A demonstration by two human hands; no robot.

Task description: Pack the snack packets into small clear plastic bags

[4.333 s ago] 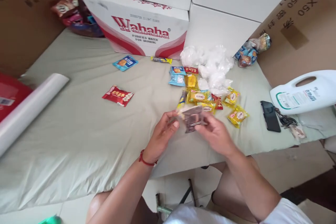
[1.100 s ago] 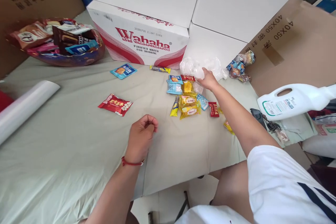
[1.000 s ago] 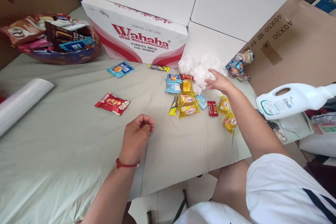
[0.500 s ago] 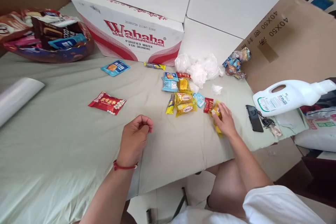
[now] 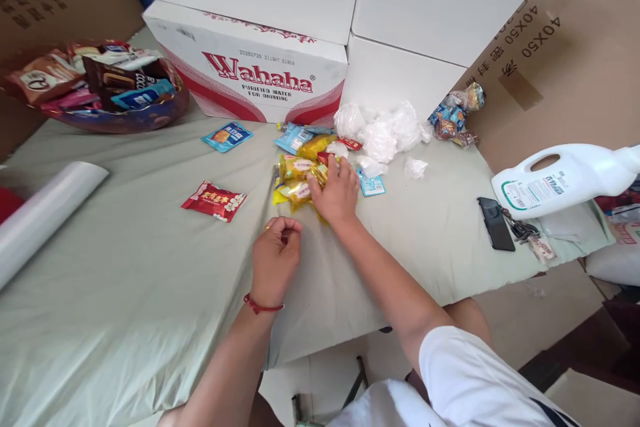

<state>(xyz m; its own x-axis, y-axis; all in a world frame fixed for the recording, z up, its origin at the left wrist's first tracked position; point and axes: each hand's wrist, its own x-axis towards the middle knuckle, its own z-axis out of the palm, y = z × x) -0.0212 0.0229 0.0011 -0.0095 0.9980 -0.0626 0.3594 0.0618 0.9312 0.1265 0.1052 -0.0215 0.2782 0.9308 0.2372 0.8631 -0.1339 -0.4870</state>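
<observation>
My right hand (image 5: 337, 190) is over a heap of small snack packets, its thumb and fingers around a yellow packet (image 5: 319, 175). Other yellow packets (image 5: 296, 192) lie against it on the left, and a light blue packet (image 5: 294, 139) is behind them. Part of the heap is hidden under the hand. My left hand (image 5: 277, 257), with a red cord bracelet at the wrist, rests just in front of the heap, fingers curled in and nothing visible in them. Farther left lie a red packet (image 5: 214, 201) and a blue packet (image 5: 227, 137), apart from the heap.
Behind the heap stand a Wahaha carton (image 5: 260, 80) and crumpled clear plastic bags (image 5: 383, 137). A bowl of snacks (image 5: 120, 121) is at the left, near a plastic roll (image 5: 55, 213). On the right are a white jug (image 5: 555, 180), a phone (image 5: 496, 223) and wrapped snacks (image 5: 453, 121).
My right hand has moved left with the yellow packet, and the packets in the middle have shifted left and bunched together. My left hand stays curled near the table's front.
</observation>
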